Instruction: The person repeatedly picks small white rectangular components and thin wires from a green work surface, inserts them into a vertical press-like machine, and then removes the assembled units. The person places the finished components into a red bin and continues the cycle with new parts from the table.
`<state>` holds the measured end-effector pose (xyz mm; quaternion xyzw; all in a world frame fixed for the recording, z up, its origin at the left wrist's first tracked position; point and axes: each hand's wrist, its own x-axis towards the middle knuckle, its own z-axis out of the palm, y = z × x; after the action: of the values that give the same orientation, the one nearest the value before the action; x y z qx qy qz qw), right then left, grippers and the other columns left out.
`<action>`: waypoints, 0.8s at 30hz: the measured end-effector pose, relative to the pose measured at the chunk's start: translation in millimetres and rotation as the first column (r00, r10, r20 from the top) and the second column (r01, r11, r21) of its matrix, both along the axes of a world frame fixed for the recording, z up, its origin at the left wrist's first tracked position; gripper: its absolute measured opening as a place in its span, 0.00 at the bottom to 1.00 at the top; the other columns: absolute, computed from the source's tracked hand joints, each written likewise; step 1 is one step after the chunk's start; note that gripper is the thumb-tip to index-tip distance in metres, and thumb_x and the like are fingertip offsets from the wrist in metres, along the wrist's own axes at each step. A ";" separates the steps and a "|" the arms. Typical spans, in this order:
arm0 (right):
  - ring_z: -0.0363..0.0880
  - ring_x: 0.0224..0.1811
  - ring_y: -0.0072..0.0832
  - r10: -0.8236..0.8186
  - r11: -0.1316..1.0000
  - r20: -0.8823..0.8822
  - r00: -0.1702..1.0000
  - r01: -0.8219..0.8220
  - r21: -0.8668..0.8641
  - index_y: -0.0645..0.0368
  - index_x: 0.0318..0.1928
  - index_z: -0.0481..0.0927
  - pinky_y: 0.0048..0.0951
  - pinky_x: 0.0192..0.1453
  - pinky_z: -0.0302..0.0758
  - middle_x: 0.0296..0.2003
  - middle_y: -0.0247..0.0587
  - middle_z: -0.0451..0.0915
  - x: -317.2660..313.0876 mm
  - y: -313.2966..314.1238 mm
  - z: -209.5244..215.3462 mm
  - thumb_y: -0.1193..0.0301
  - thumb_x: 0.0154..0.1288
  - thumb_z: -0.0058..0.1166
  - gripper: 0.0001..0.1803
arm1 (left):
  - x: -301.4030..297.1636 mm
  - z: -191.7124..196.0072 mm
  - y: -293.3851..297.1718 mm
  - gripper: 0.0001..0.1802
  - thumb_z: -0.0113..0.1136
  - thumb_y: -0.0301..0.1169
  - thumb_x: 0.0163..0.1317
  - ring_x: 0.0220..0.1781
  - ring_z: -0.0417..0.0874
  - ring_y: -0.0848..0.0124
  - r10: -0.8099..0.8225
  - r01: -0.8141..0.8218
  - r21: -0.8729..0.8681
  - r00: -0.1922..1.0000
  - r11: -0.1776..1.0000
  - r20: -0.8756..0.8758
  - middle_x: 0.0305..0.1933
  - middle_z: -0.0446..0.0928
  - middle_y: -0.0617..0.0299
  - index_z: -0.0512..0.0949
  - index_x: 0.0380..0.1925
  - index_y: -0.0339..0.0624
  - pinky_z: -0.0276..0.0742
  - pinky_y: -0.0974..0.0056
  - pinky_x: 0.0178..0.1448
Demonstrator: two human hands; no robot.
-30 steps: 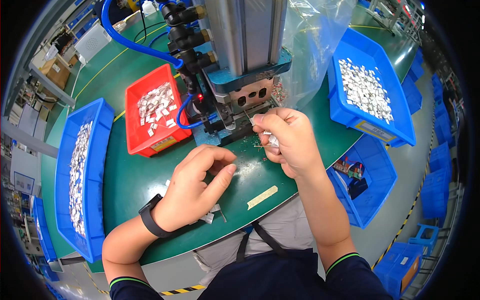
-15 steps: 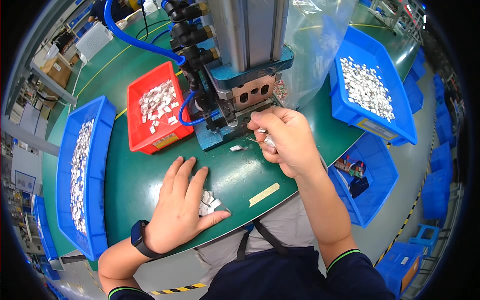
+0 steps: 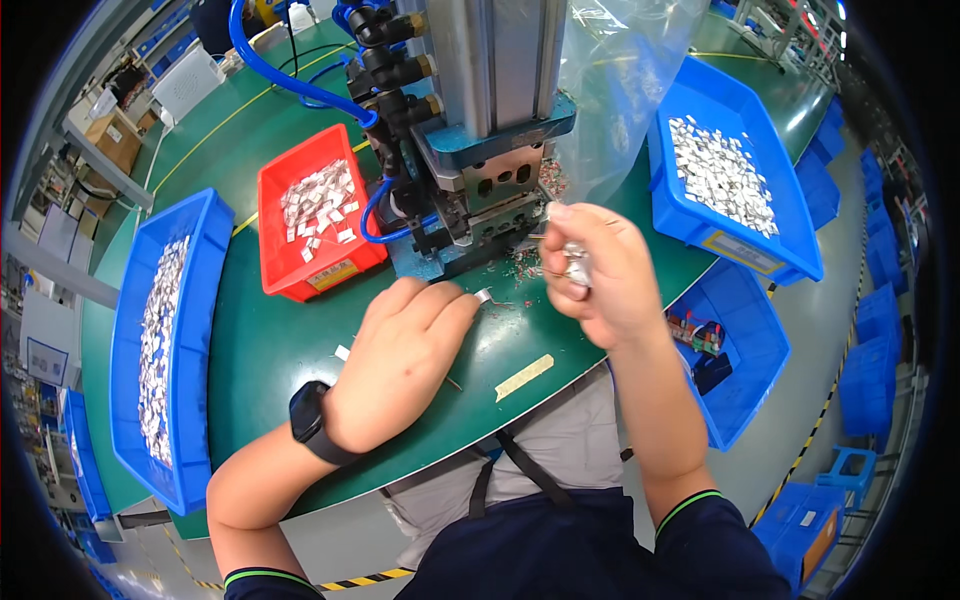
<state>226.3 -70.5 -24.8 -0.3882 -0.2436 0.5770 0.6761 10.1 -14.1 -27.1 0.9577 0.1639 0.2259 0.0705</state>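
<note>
My right hand (image 3: 610,275) is closed around several small flat silver pieces (image 3: 577,265) with thin leads, just right of the press's tooling. Another small piece at its thumb and fingertip points at the metal die (image 3: 497,215). My left hand (image 3: 405,350), with a black watch on the wrist, is bent low over the green table in front of the press. At its fingertips is a small flat silver piece (image 3: 485,296); the thumb is hidden. A white piece (image 3: 342,353) shows beside this hand, which covers the spot where the loose pile lay.
The press (image 3: 500,70) with blue air hoses stands ahead. A red bin (image 3: 275,245) and a long blue bin (image 3: 200,350) lie left; a blue bin (image 3: 790,200) of pieces and a lower blue bin (image 3: 755,380) lie right. Wire scraps (image 3: 525,265) litter the press's base.
My left hand has moved forward and right from the pile to the single piece near the press, its fingers bending. My right hand has shifted slightly right, still holding its pieces. Scraps now show beside the die.
</note>
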 end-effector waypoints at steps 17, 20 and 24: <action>0.80 0.49 0.42 -0.227 0.832 0.854 -0.468 0.362 0.419 0.64 0.43 0.81 0.36 0.54 0.74 0.41 0.50 0.82 205.6 -53.0 54.3 0.61 0.62 0.61 0.18 | 24.6 0.5 -4.8 0.18 0.62 0.18 0.59 0.37 0.81 0.67 0.115 -0.021 -0.491 0.980 0.871 0.162 0.36 0.79 0.56 0.74 0.50 0.31 0.78 0.66 0.44; 0.81 0.41 0.30 -0.321 0.921 0.922 0.218 0.299 0.250 0.62 0.41 0.82 0.32 0.47 0.76 0.37 0.45 0.82 116.2 -51.9 49.4 0.64 0.63 0.61 0.14 | 15.2 0.3 -6.4 0.21 0.62 0.20 0.62 0.40 0.79 0.77 0.252 0.053 -0.858 0.945 0.511 0.209 0.38 0.78 0.61 0.70 0.54 0.32 0.77 0.73 0.44; 0.79 0.36 0.18 -0.084 0.987 0.866 0.494 -0.078 0.140 0.65 0.43 0.82 0.21 0.39 0.76 0.34 0.35 0.82 14.9 -48.6 16.0 0.70 0.65 0.61 0.11 | 21.6 6.2 -4.8 0.24 0.60 0.18 0.62 0.41 0.79 0.77 0.289 0.223 -0.939 0.910 0.262 0.296 0.39 0.77 0.59 0.65 0.57 0.30 0.77 0.72 0.47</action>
<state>241.2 -119.1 -8.8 -0.5705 -0.5954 0.2802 0.4915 31.7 -18.9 -20.9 0.6395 0.2685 0.2766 0.6652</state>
